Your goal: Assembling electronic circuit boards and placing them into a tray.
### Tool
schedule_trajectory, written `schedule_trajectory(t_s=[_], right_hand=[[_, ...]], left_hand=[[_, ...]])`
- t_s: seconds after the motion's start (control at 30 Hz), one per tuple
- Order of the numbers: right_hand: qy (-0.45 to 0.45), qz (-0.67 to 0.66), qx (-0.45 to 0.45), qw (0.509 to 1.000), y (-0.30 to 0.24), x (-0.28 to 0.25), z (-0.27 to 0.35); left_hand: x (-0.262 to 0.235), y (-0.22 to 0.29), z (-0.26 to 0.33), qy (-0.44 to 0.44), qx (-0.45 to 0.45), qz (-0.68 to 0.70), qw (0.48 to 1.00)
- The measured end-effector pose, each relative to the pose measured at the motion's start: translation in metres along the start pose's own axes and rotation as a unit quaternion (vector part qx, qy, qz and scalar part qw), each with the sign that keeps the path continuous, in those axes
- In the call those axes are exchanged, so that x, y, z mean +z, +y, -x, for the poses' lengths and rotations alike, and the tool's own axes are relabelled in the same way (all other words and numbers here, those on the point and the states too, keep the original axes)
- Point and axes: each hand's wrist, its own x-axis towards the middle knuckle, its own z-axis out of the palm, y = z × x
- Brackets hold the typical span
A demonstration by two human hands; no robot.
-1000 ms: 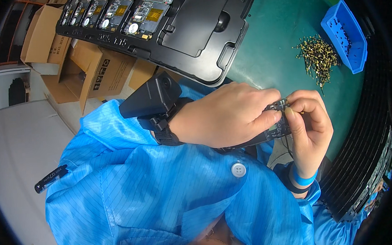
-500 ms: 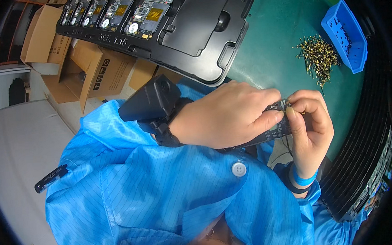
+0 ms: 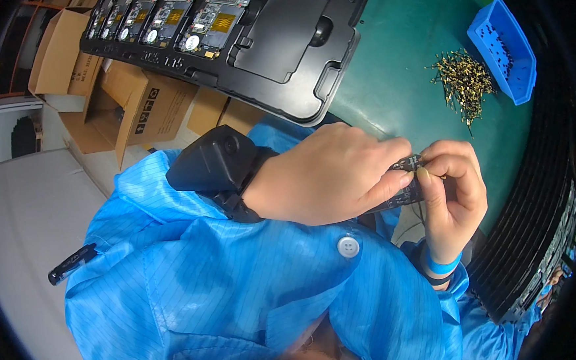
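A dark circuit board (image 3: pixel 404 196) is gripped by my left hand (image 3: pixel 330 174), thumb on its upper face and fingers mostly out of sight behind it. My right hand (image 3: pixel 457 193) pinches thumb and forefinger together at the board's right edge. Whatever lies between those fingertips is too small and hidden to make out. A thin dark cable (image 3: pixel 422 213) hangs below the board beside my right palm. The left wrist carries a black box-shaped device (image 3: pixel 217 161) on a strap; a blue band (image 3: pixel 443 264) circles the right wrist.
A black moulded tray (image 3: pixel 279 42) with several circuit boards in its pockets lies ahead left on the green table (image 3: pixel 387 75). Beyond my right hand are a heap of small gold-and-black cable pieces (image 3: pixel 463 83) and a blue bin (image 3: pixel 508 54). Stacked black trays (image 3: pixel 528 231) line the right; cardboard boxes (image 3: pixel 152 112) stand left.
Both hands and the board have shifted very slightly, and the board is tilted a little differently. My right fingertips stay pinched at its edge.
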Motion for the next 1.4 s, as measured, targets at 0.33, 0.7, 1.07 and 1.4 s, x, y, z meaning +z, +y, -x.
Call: schedule_trajectory(t_s=[0.33,0.7,1.07,1.4], right_hand=[[-0.008,0.014,-0.044,0.999,-0.006,-0.005,0.003],[-0.018,0.06,-0.153,0.986,-0.008,-0.009,0.01],[-0.026,0.067,-0.17,0.983,-0.01,-0.011,0.014],[-0.035,0.076,-0.169,0.982,-0.012,-0.012,0.015]], left_hand=[[0.001,0.005,0.004,-0.007,0.039,-0.085,0.996],[0.004,0.017,0.011,0.014,0.055,-0.13,0.99],[0.004,0.017,0.012,0.012,0.068,-0.109,0.992],[0.004,0.021,0.014,0.012,0.061,-0.123,0.99]])
